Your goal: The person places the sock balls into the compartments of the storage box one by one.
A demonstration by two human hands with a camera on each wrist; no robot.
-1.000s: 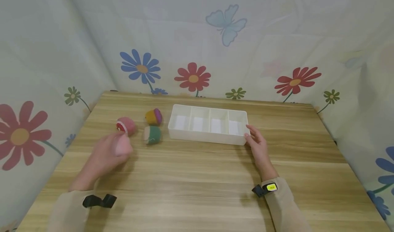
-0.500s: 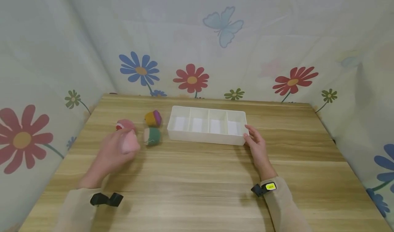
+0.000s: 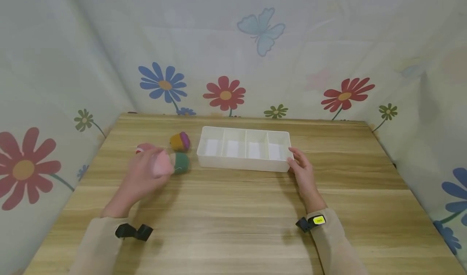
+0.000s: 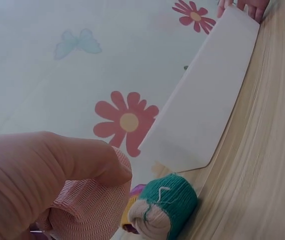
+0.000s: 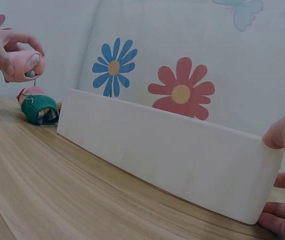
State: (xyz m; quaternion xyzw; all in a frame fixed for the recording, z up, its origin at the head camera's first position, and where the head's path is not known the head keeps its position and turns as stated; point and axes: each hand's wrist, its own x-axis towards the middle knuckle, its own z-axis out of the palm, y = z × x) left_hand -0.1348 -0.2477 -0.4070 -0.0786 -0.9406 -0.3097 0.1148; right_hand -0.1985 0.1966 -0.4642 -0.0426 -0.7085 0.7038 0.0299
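Note:
My left hand (image 3: 140, 178) holds a pink rolled-up sock (image 3: 163, 164), raised above the table as the right wrist view shows. Its ribbed knit fills the space under my finger in the left wrist view. Just beyond lies a green rolled-up sock (image 4: 177, 202) with a beige end. Behind it sits a mustard and purple rolled-up sock (image 3: 180, 141). A second pink one, with red and white (image 3: 143, 147), is partly hidden behind my left hand. My right hand (image 3: 304, 175) grips the right end of a white four-section box (image 3: 240, 163), thumb on the rim and fingers around the corner.
All of it stands on a wood-grain table (image 3: 233, 226). A pale flower-print cloth (image 3: 310, 44) hangs behind the table and along both sides. Inside the box, upright dividers (image 3: 246, 143) separate the sections.
My left hand has moved right with the pink sock, from beside the other pink one to overlapping the green one in the head view. My right hand keeps its grip on the box.

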